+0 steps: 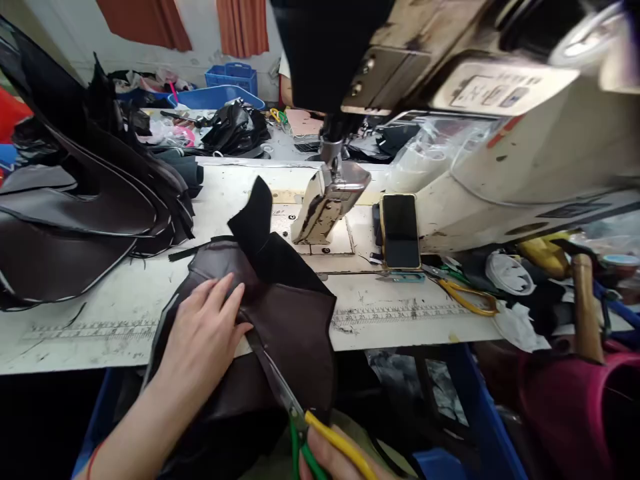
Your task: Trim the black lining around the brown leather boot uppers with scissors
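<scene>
Scissors fill the right grip, left grip spread on brown material overhanging the table edge.

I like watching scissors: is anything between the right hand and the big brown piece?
Only the scissors, which the right hand holds; their blades reach the brown piece. I see nothing else between them. The left hand lies on the piece, near the blades.
</scene>
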### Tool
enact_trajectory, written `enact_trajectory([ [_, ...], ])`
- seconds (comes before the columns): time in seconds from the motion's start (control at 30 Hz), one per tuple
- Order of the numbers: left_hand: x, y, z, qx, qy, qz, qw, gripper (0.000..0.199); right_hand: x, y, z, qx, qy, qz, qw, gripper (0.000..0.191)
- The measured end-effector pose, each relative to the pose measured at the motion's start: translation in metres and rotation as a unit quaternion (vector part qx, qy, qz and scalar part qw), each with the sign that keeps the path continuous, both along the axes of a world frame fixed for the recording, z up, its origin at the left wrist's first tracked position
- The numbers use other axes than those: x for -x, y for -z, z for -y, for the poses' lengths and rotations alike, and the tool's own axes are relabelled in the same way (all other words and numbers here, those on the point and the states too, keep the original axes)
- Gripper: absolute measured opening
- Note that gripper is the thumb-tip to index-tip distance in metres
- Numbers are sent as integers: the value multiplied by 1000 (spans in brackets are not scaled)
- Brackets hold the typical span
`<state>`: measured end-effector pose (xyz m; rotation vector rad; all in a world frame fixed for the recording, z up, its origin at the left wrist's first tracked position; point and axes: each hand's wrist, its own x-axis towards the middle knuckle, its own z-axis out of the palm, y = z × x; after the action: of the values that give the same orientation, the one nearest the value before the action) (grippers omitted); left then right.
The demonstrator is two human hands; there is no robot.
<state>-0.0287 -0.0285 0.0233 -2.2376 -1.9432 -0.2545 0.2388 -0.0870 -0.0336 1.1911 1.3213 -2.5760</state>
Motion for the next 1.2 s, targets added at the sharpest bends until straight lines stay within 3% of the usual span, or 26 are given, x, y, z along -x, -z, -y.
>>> enact_trajectory([
  [0.1,-33,-14,28,2,-67,55,996,34,10,-3,6,4,33,17,999,69],
  [0.23,-61,10,61,72,-110,84,988,41,20,9,9,36,8,-13,999,83],
  [0.37,-61,36,66,53,-153,176,971,34,24,33,14,103,6,-53,993,88],
  [0.5,-50,37,66,-67,-142,166,974,23,22,45,15,171,14,-68,983,87],
  [0.57,-44,33,66,-96,-129,166,973,15,19,42,12,175,15,-59,983,84],
  [0.73,-36,29,67,-14,-89,287,954,19,17,14,-6,119,-7,-41,992,79],
  [0.83,-37,29,70,0,-89,295,951,17,21,1,-13,123,-5,-19,992,77],
  [1.03,-41,29,73,5,-105,307,946,21,23,-4,-13,90,0,20,996,81],
  [1.2,-37,28,73,24,-96,308,946,19,23,-21,-27,93,-36,34,994,78],
])
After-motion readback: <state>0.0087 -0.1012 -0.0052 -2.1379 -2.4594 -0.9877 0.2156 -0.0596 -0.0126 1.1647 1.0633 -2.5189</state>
